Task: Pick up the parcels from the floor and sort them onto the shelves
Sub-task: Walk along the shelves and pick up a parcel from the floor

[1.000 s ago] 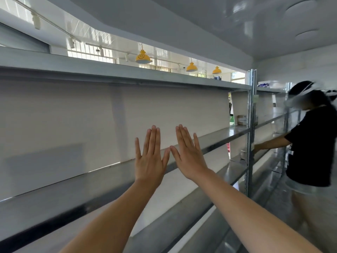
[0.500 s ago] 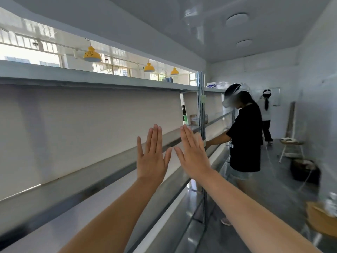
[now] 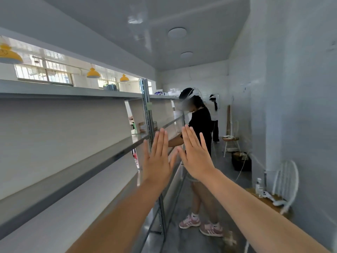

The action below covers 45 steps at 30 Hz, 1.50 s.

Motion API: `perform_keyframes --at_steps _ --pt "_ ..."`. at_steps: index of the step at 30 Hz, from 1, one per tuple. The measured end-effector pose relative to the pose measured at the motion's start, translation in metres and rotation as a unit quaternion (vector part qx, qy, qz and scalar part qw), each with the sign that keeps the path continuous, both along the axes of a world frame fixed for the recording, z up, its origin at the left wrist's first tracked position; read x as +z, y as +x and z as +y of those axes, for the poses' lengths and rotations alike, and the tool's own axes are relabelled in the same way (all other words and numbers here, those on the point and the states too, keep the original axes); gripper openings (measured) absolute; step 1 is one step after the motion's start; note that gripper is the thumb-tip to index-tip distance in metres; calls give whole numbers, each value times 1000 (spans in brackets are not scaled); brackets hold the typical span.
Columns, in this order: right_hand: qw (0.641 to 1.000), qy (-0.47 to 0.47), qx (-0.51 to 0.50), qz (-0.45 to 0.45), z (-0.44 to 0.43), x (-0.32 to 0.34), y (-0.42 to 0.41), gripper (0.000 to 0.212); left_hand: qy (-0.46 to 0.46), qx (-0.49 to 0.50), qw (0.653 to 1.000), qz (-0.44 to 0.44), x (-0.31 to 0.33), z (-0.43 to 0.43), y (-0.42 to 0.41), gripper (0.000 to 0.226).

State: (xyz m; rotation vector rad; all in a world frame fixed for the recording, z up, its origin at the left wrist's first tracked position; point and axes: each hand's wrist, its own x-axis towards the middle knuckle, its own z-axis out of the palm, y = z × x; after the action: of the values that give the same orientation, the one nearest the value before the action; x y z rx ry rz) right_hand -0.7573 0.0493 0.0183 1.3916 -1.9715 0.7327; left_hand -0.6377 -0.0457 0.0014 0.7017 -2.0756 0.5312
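Both my arms are stretched out in front of me at chest height. My left hand point(image 3: 158, 158) is flat with fingers up and apart, holding nothing. My right hand point(image 3: 196, 154) is beside it, also flat and empty, thumbs nearly touching. Long grey metal shelves point(image 3: 87, 163) run along my left, their near sections bare. A small cardboard parcel point(image 3: 143, 126) sits on a farther shelf behind the upright post point(image 3: 148, 123). No parcels on the floor are in view.
A person in a black shirt point(image 3: 200, 125) stands at the shelves just ahead in the narrow aisle. Another person in white point(image 3: 215, 114) stands farther back. A wooden stool point(image 3: 230, 141), a dark basket point(image 3: 240, 160) and a white chair point(image 3: 284, 183) line the right wall.
My view has swung right, from facing the shelves to looking down the aisle. My hands stay raised, flat and empty in front of me.
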Motion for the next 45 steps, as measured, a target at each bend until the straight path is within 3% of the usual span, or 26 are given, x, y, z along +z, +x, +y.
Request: perform_keyframes --at_steps 21,29,45 --pt "994 4 -113 8 59 -26 -146 64 25 -114 993 26 -25 34 -174 69" --pt "992 38 -121 -16 70 -50 -158 69 40 -120 992 17 -58 38 -183 68" --pt "984 45 -172 -19 57 -49 -165 71 70 -184 980 4 -46 18 -209 70"
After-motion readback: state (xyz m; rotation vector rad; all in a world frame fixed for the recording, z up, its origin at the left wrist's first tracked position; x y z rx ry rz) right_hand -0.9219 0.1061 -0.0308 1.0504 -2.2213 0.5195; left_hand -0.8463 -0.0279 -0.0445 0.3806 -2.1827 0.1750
